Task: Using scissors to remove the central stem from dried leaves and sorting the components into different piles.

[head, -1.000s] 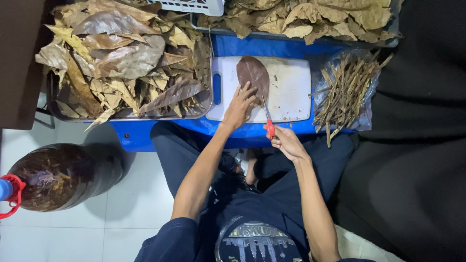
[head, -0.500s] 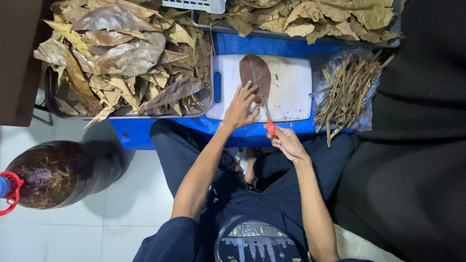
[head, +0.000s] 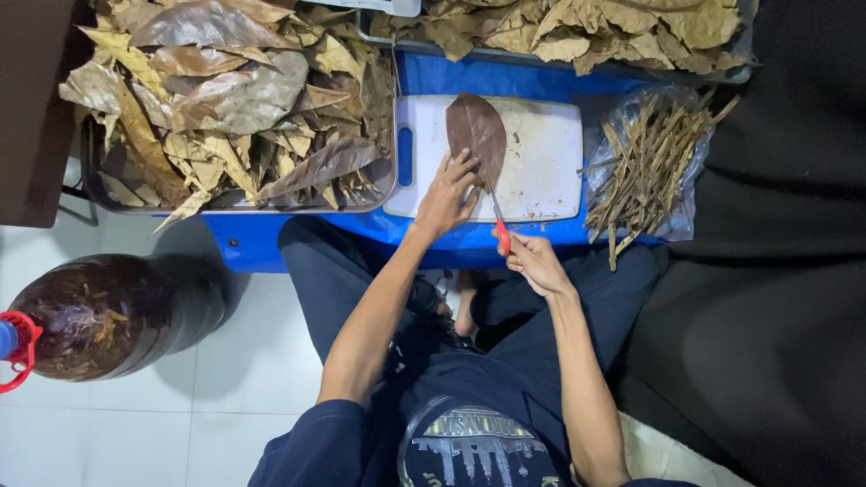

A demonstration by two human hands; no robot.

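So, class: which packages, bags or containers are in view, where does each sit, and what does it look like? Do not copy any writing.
Clear plastic bag: right of the white cutting board, crinkled, under brown leaf stems.
Grey tray: left of the board, heaped with dry brown leaves.
Dark bottle: on the floor at left, rounded, red cap ring.
No labels, signs or screens show.

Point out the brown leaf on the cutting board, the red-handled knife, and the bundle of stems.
brown leaf (head: pixel 475 128), head view, middle of blade.
red-handled knife (head: pixel 502 236), head view, red handle.
bundle of stems (head: pixel 648 162), head view, centre of pile.
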